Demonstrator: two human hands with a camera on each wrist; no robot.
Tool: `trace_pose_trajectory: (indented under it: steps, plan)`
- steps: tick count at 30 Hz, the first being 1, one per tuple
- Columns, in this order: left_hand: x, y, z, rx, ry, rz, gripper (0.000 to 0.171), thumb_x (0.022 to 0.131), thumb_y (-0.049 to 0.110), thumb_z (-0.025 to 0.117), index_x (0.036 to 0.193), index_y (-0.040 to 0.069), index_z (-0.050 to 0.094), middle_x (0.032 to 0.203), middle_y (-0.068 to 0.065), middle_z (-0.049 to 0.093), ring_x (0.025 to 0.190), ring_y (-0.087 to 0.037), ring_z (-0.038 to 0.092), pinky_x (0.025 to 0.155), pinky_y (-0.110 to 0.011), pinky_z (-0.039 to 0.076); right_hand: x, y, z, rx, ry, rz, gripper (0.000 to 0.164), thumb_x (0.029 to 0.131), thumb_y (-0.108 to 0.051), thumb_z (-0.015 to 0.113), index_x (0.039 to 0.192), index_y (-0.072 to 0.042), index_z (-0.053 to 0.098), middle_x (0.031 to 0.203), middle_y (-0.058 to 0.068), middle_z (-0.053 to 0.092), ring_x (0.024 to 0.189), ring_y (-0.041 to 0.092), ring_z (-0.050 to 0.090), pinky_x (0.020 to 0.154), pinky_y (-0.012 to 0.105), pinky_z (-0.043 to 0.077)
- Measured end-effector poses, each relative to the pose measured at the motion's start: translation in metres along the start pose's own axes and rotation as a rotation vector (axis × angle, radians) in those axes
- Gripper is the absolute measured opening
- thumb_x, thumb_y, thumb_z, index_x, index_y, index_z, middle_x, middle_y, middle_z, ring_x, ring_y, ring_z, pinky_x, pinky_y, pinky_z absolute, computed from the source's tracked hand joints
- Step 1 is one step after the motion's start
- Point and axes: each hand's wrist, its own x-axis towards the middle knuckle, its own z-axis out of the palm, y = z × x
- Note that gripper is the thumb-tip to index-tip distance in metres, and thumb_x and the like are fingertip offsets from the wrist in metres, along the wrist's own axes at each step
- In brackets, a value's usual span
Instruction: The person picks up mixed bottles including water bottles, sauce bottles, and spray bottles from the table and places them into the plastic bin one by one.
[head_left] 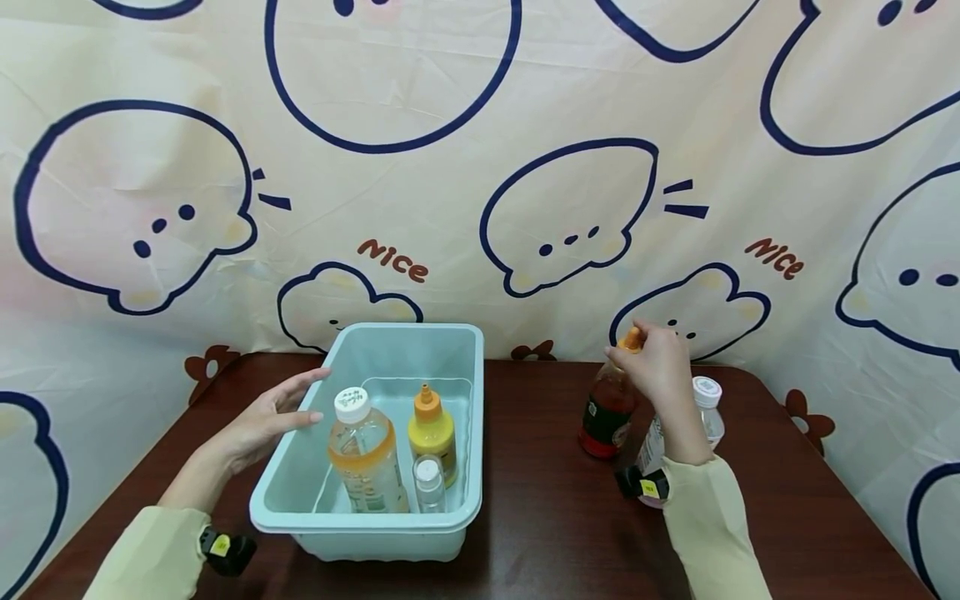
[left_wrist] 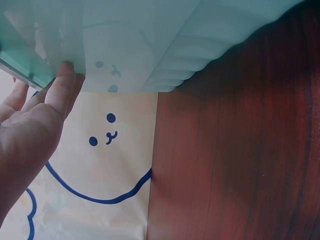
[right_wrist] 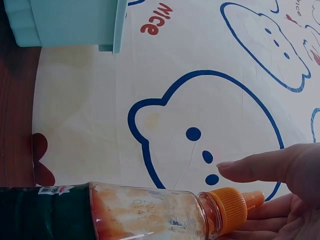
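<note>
My left hand (head_left: pixel 273 417) is at the left rim of a light-blue plastic tub (head_left: pixel 367 521), its fingers fairly straight; the left wrist view has the fingertips (left_wrist: pixel 66 70) against the tub's wall. To the right, my right hand (head_left: pixel 656 362) is around the orange nozzle cap (right_wrist: pixel 231 210) of a glass sauce bottle (head_left: pixel 609 412) with red remains and a dark green label. In the right wrist view the thumb (right_wrist: pixel 255 167) stands apart from the cap, with the other fingers behind it. The bottle stands upright on the table.
Inside the tub stand a large clear bottle (head_left: pixel 367 467) with a white cap, a yellow squeeze bottle (head_left: pixel 432 433) and a small clear bottle (head_left: pixel 430 492). A white-capped clear bottle (head_left: pixel 708 408) is partly hidden behind my right forearm. A printed cloth (head_left: pixel 450 217) hangs behind the brown table (head_left: pixel 540 517).
</note>
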Motion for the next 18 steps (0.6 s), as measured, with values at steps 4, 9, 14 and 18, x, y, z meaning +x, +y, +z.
trace_pose_trajectory:
  steps: [4,9,14,18]
  plan:
    - [0.0003,0.0019,0.0002,0.001,0.002,-0.008,0.073,0.085,0.019,0.062,0.144,0.01,0.02,0.149,-0.021,0.014,0.122,-0.047,0.033,0.083,-0.054,0.047,0.0001,0.0012,0.0005,-0.026,0.021,-0.023,0.037,0.081,-0.016,0.067,0.107,0.008,0.058,0.104,0.028,0.058,0.096,0.041,0.053,0.081,0.048,0.05]
    - [0.0001,0.0032,0.0004,0.005,0.006,-0.016,0.074,0.085,0.02,0.062,0.144,0.01,0.019,0.149,-0.021,0.014,0.122,-0.047,0.034,0.083,-0.054,0.047,-0.0002,0.002,0.0016,-0.064,0.021,-0.024,0.033,0.081,-0.017,0.067,0.101,0.008,0.057,0.102,0.028,0.059,0.093,0.041,0.054,0.081,0.049,0.049]
    - [-0.0004,0.0028,0.0009,0.004,0.005,-0.016,0.074,0.085,0.019,0.062,0.144,0.01,0.019,0.149,-0.021,0.013,0.123,-0.048,0.032,0.083,-0.054,0.047,0.0,0.002,0.0032,-0.098,0.012,0.0,0.036,0.081,-0.017,0.066,0.104,0.009,0.056,0.103,0.029,0.058,0.094,0.042,0.054,0.082,0.049,0.049]
    - [-0.0005,0.002,0.001,0.006,0.005,-0.015,0.074,0.085,0.02,0.062,0.144,0.01,0.019,0.149,-0.021,0.014,0.123,-0.048,0.032,0.083,-0.055,0.046,0.0004,0.0021,0.0039,-0.103,-0.001,0.026,0.037,0.081,-0.017,0.066,0.105,0.009,0.055,0.103,0.029,0.058,0.094,0.042,0.054,0.082,0.049,0.049]
